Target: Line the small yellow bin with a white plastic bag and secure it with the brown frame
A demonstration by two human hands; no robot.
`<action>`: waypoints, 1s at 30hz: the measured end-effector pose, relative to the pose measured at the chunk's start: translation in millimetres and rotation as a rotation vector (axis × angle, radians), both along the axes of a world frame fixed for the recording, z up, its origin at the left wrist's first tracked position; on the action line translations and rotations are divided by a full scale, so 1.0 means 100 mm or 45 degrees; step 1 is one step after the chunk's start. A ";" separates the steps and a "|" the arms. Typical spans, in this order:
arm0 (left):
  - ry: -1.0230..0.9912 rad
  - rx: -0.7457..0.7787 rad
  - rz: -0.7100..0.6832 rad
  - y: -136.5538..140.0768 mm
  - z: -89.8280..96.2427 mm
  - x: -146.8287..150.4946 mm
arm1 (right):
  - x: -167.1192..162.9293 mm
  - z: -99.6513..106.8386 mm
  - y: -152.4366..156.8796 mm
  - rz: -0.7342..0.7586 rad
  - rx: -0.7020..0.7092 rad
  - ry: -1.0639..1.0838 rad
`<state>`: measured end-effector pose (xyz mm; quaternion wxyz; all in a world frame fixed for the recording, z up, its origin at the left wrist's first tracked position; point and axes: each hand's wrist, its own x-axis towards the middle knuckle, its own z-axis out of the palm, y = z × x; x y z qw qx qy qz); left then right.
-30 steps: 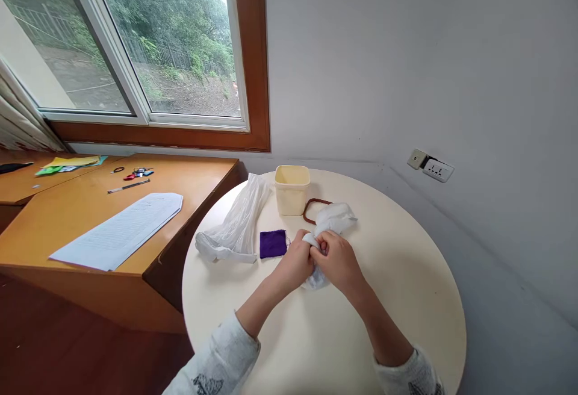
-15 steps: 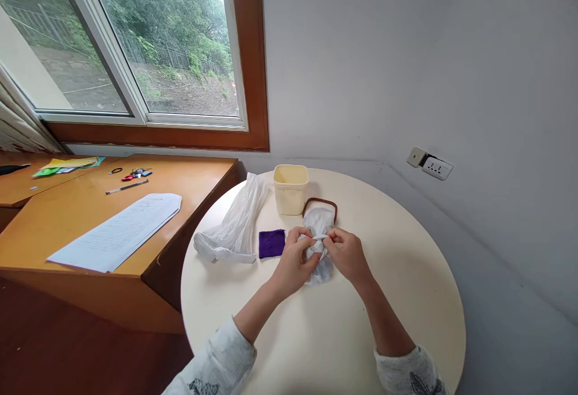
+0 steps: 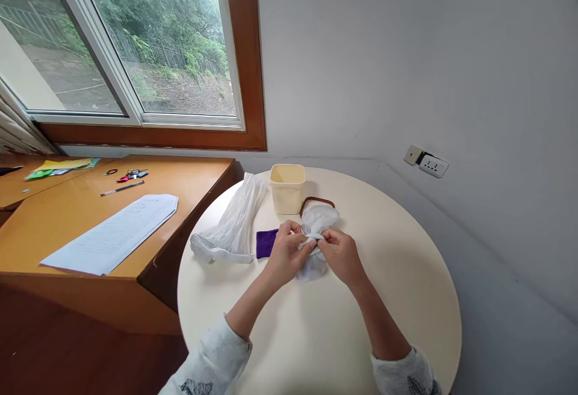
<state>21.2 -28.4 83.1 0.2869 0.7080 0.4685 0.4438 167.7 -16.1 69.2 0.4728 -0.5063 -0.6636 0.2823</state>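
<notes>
At the round bench's middle, near a cream tub, the left hand and right hand each pinch a gathered white plastic bag between thumb and fingers.

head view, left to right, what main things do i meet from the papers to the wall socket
Papers, loose white bag, purple cloth, left hand, bunched white plastic, right hand, wall socket.

Thin white bag, crumpled, cinched at its waist, bulging far and near, mid-counter.
</notes>
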 end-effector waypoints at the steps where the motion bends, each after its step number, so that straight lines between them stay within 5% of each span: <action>1: -0.124 -0.039 -0.062 0.00 -0.02 -0.02 | 0.01 0.00 0.01 0.009 0.011 0.005; 5: -0.412 -0.186 -0.212 0.03 -0.11 -0.07 | 0.01 -0.04 0.07 0.012 -0.020 0.028; 10: 0.187 -0.165 -0.038 0.05 -0.02 -0.09 | -0.04 -0.05 0.03 -0.025 -0.086 0.020; 13: 0.384 -0.103 -0.086 0.06 0.06 -0.13 | -0.06 -0.02 0.01 0.005 -0.091 0.096; 18: 0.004 -0.073 -0.261 0.08 0.05 -0.19 | -0.06 -0.04 0.05 0.087 -0.111 0.215; 23: -0.262 -0.131 -0.321 0.07 0.01 -0.19 | -0.07 -0.04 0.08 -0.040 0.019 0.082; 30: 0.455 -0.057 -0.090 0.07 0.08 -0.17 | -0.14 0.02 0.00 -0.041 -0.046 0.119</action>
